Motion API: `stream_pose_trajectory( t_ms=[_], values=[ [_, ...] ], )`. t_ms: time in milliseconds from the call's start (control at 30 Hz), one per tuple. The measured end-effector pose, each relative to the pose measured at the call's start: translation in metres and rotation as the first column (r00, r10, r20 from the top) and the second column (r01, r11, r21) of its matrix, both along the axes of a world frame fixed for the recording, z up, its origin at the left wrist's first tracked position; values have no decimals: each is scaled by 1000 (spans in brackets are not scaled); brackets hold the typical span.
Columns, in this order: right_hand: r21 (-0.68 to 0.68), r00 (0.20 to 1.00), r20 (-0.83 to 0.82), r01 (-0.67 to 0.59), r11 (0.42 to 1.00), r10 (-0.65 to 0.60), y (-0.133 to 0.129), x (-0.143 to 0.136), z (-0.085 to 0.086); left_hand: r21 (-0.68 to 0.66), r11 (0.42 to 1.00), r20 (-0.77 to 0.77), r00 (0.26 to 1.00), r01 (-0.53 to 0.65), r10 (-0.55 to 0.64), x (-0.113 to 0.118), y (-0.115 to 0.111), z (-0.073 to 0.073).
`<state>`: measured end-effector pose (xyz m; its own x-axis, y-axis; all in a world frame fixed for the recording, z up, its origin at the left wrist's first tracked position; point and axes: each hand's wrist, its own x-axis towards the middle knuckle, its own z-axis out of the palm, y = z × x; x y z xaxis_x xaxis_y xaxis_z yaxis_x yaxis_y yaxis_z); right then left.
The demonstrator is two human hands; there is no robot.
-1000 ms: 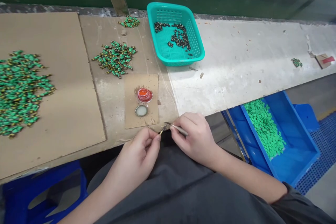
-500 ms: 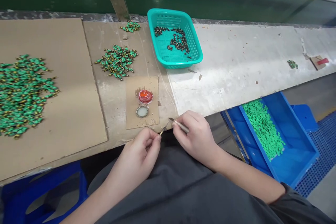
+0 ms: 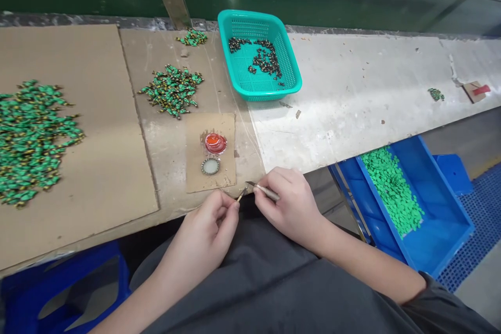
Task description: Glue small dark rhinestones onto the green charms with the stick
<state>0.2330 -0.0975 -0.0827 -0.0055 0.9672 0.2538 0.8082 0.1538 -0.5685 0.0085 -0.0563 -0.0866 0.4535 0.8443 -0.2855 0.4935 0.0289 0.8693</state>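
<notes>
My left hand (image 3: pixel 213 227) is closed, with thumb and forefinger pinching a thin pale stick (image 3: pixel 239 198) that has a dark tip. Whether a small piece sits on that tip is too fine to tell. In my right hand (image 3: pixel 287 203) is a craft knife (image 3: pixel 268 192), its dark pointed blade directed left. The blade's end is at or very near the stick's tip; I cannot tell if they touch. Just beyond my hands lies a cardboard piece (image 3: pixel 195 180) bearing a blob of red-orange paint (image 3: pixel 215 143) and a bottle cap (image 3: pixel 210 166) with something whitish inside.
Small green, black and gold pieces lie in heaps (image 3: pixel 35 141) on a cardboard sheet (image 3: pixel 105 177) and in another pile (image 3: pixel 172 88). A teal basket (image 3: pixel 250 95) holds dark bits. Right of my lap, a blue bin (image 3: pixel 442 229) contains green pieces (image 3: pixel 391 188). A blue stool (image 3: pixel 117 271) stands lower left.
My right hand has shifted slightly left, bringing the knife blade closer to the stick's tip. The left hand is almost still.
</notes>
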Motion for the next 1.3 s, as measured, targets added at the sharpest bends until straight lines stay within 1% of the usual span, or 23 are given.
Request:
stream_pose_trajectory(
  t_ms=[100, 233, 433, 567, 767, 867, 967, 1167, 1300],
  values=[
    [-1, 1000, 1, 14, 1000, -14, -1, 0, 0, 3, 1000, -2, 1000, 1, -1, -1, -1, -1],
    [-6, 1000, -2, -3, 1000, 3, -1, -1, -1, 3, 1000, -4, 1000, 5, -5, -2, -1, -2],
    [0, 1000, -16, 23, 1000, -23, 0, 0, -2, -4, 1000, -35, 999, 7, -7, -1, 1, 1],
    [-3, 1000, -8, 3, 1000, -3, 0, -1, -2, 12, 1000, -54, 998, 16, -15, -1, 1, 3],
    [8, 1000, -18, 9, 1000, -9, 0, -1, -2, 32, 999, -84, 996, 32, -29, -2, 1, 4],
    [-1, 1000, -25, -2, 1000, 2, 0, -2, -3, 42, 998, -83, 996, 35, -32, -2, 1, 3],
    [-4, 999, -49, 20, 1000, -20, 1, -2, -3, 57, 998, -79, 996, 38, -33, -1, 2, 3],
    [8, 989, -141, 47, 999, -46, -2, 3, 4, 64, 997, -46, 998, 35, -32, -2, -1, 3],
    [2, 995, -102, 5, 1000, -5, -7, 6, 5, 42, 998, -32, 998, 48, -46, -2, -3, 0]
  ],
)
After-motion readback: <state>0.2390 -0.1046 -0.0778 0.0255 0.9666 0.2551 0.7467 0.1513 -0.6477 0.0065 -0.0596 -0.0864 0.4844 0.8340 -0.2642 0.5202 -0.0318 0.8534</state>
